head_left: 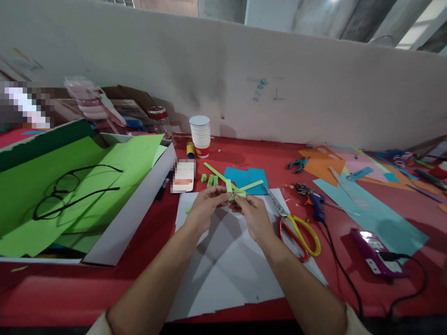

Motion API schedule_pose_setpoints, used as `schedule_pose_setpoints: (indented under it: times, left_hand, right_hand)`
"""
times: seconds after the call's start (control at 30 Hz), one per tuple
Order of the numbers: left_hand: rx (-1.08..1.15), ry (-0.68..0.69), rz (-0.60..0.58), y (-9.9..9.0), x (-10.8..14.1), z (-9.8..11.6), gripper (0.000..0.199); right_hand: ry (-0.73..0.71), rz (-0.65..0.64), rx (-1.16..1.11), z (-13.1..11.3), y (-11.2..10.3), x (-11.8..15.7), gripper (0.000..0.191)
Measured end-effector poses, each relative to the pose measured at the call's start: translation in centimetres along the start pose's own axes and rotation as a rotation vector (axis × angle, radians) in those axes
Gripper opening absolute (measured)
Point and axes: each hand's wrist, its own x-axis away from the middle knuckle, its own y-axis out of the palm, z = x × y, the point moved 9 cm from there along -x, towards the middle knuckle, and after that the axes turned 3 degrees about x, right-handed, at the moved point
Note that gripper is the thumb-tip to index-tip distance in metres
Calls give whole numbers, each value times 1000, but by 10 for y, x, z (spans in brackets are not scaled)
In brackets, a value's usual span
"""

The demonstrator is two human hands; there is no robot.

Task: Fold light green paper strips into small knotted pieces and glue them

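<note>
Between my two hands, over the white paper [230,260], are light green paper strips [229,186] that cross and fold over each other. My left hand [208,204] pinches them from the left, and my right hand [252,211] pinches from the right, fingertips nearly meeting. One strip end sticks up, another points to the upper right. Just beyond my left hand lie small folded green paper pieces [212,180]. A blue paper sheet [247,177] lies behind the hands. Scissors with red and yellow handles [289,218] rest to the right of my right hand.
On the left stands an open box [131,214] with green sheets and eyeglasses [56,195]. Stacked paper cups [200,135] stand at the back. To the right lie a glue gun [317,204], its cord, a purple power strip [377,253], teal pliers [298,164] and coloured paper [394,228].
</note>
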Motion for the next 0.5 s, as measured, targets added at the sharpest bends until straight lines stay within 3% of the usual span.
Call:
schedule_pose_setpoints:
  times: [0.27,0.4,0.5]
  left_hand:
    - [-14,-66,-80,-1,-2,-3,21]
    - [60,-74,-2,-8,-4,-6,22]
    - [165,-106,76,-13,-4,-11,29]
  right_hand:
    - [36,-41,1,0,0,0,25]
    - [-33,-70,42,-5,5,1,23]
    - [-179,-60,154,-14,7,4,27]
